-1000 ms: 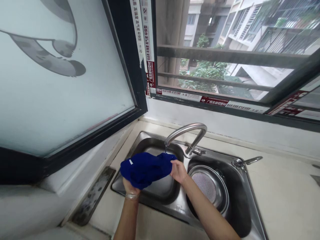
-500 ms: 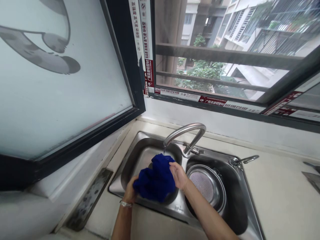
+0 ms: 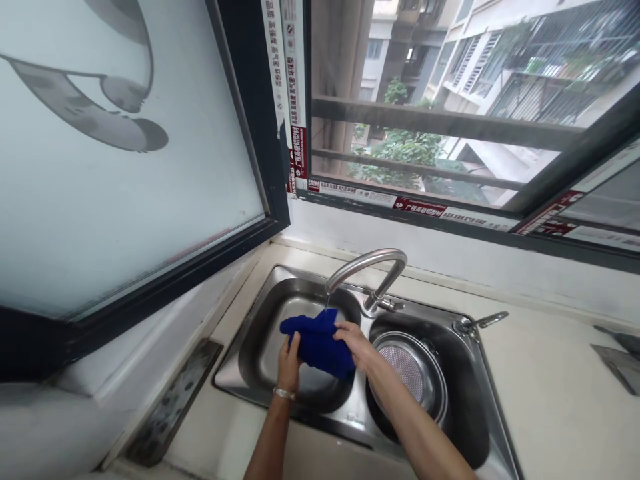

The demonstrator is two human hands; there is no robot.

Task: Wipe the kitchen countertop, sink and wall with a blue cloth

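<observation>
A frosted window panel (image 3: 125,200) in a dark frame stands at my left; past it, a pale countertop (image 3: 550,387) runs under a window (image 3: 425,147) with taped edges, and a steel sink (image 3: 354,417) is set into it. Counting rightward: two basins, one left hand (image 3: 289,367) with one bracelet (image 3: 284,393), one blue cloth (image 3: 320,343), one curved faucet (image 3: 370,258), one right hand (image 3: 356,343), one perforated metal bowl (image 3: 404,373) in the right-hand basin. The cloth hangs over the left-hand basin, a thin stream of water meeting its top edge. My left thumb presses on it (the other fingers are mostly hidden); my right fingers are closed on its upper right side. Half a second ago it was bunched up; now it lies flatter, and my left hand has moved rightward.
</observation>
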